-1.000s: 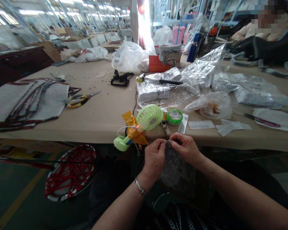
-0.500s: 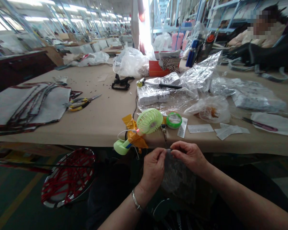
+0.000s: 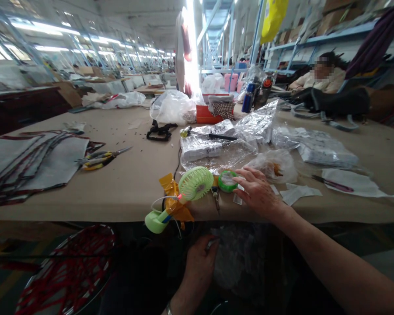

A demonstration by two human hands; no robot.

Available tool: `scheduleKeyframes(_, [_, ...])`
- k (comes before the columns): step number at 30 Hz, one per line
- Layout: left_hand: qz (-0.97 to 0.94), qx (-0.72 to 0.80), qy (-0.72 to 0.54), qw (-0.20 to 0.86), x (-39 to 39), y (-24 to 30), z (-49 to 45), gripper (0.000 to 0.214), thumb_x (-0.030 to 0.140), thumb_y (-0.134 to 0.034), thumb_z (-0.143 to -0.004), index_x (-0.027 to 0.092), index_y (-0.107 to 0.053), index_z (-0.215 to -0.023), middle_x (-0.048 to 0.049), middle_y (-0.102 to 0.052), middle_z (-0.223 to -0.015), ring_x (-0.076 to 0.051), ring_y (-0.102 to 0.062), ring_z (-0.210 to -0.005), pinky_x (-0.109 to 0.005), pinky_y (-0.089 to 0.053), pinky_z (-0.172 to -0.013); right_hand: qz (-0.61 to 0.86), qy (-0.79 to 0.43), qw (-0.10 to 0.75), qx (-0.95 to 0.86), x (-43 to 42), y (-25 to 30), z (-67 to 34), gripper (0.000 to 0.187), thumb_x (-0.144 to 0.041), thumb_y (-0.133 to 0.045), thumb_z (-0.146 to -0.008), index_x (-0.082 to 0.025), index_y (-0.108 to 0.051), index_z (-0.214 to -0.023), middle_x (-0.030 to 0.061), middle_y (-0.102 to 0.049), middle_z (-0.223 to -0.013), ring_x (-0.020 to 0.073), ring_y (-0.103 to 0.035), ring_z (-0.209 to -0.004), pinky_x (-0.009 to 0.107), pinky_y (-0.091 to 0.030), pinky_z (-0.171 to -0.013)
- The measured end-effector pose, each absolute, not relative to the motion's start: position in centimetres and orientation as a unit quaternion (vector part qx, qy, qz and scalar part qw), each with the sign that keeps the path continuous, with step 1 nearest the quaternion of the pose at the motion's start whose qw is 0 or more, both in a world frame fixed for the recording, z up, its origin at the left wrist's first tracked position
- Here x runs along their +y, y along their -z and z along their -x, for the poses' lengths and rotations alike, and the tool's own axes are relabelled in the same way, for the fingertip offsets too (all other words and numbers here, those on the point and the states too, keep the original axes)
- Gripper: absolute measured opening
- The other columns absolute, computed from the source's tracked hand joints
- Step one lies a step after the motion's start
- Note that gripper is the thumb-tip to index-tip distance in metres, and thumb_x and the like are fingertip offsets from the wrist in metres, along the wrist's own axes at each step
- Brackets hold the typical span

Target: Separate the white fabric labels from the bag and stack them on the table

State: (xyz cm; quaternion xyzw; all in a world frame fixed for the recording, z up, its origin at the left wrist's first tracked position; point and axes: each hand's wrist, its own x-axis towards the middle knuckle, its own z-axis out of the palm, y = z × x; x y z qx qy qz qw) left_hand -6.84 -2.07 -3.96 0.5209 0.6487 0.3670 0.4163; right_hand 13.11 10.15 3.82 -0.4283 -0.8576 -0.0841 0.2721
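Observation:
My right hand (image 3: 259, 192) reaches over the table's front part with its fingers spread, the fingertips at the right rim of a round green dish (image 3: 221, 186) with whitish contents. Whether they touch it I cannot tell. Under the palm lies a white paper slip (image 3: 238, 198), partly hidden. Below the table edge, my left hand (image 3: 200, 262) is closed in a pinch; a small greyish bit shows at the fingertips, too small to name. A clear plastic bag (image 3: 238, 262) hangs beside it, in shadow. Left of the dish are a thin pointed tool (image 3: 216, 199) and a light-green fan (image 3: 197, 183).
Orange tape (image 3: 170, 186) holds the fan at the table edge. Behind lie plastic-wrapped white bundles (image 3: 200, 148) with a hammer-like tool (image 3: 210, 134). Pliers (image 3: 101, 159) and bordered white sheets (image 3: 36, 162) are left, scissors (image 3: 334, 183) right. A person (image 3: 318, 78) sits far right.
My right hand has left the pinch beside my left hand and moved up onto the table to the green dish, fingers spreading. My left hand has dropped lower. The camera view has tilted up.

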Motion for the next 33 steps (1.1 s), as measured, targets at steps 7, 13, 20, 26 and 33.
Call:
scheduleKeyframes(7, [-0.525, 0.647, -0.354, 0.424, -2.3, 4.8, 6.0, 0.019, 0.029, -0.056, -0.072, 0.021, -0.07, -0.081, -0.0055, -0.072, -0.085, -0.023, -0.064, -0.084, -0.032, -0.046, -0.076, 0.413, 0.044, 0.333, -0.847, 6.7, -1.4, -15.3, 0.014, -0.03, -0.055, -0.083, -0.021, -0.062, -0.091, 0.0064, -0.064, -0.099, 0.0232, -0.051, -0.105, 0.04, -0.039, -0.093])
scheduleKeyframes(13, [-0.528, 0.623, -0.356, 0.455, -2.7, 5.1, 5.0, 0.019, 0.029, -0.055, -0.074, 0.02, -0.071, -0.079, -0.0048, -0.071, -0.08, -0.021, -0.064, -0.078, -0.029, -0.045, -0.071, 0.398, 0.087, 0.303, -0.861, 5.5, 1.0, -15.2, 0.022, -0.021, -0.053, -0.085, -0.024, -0.062, -0.105, 0.0033, -0.065, -0.108, 0.0218, -0.05, -0.111, 0.043, -0.031, -0.102])
scheduleKeyframes(20, [-0.468, 0.582, -0.375, 0.549, -1.8, 3.2, 2.7, 0.014, 0.025, -0.058, -0.072, 0.016, -0.067, -0.069, -0.0023, -0.065, -0.067, -0.016, -0.059, -0.068, -0.026, -0.043, -0.065, 0.365, 0.015, 0.376, -0.851, 6.1, 0.8, -15.7, 0.013, -0.017, -0.052, -0.085, -0.023, -0.063, -0.088, 0.0015, -0.068, -0.092, 0.0187, -0.056, -0.101, 0.043, -0.036, -0.098])
scheduleKeyframes(26, [-0.177, 0.397, -0.453, 0.779, 0.0, 0.6, -0.3, 0.033, 0.042, -0.061, -0.074, 0.012, -0.061, -0.087, -0.0053, -0.065, -0.074, -0.013, -0.06, -0.062, -0.026, -0.046, -0.059, 0.296, -0.042, 0.403, -0.865, 2.9, 1.0, -16.1, 0.012, -0.015, -0.053, -0.083, -0.022, -0.06, -0.089, 0.0033, -0.067, -0.095, 0.0201, -0.055, -0.104, 0.043, -0.042, -0.094])
scheduleKeyframes(33, [-0.13, 0.404, -0.489, 0.762, 1.4, 0.5, -2.1, 0.018, 0.02, -0.068, -0.068, 0.009, -0.059, -0.078, -0.0029, -0.062, -0.065, -0.009, -0.057, -0.054, -0.02, -0.045, -0.052, 0.299, -0.015, 0.381, -0.875, 0.9, 0.6, -16.8, 0.02, -0.016, -0.049, -0.085, -0.021, -0.059, -0.102, 0.005, -0.065, -0.099, 0.0201, -0.053, -0.105, 0.039, -0.045, -0.091])
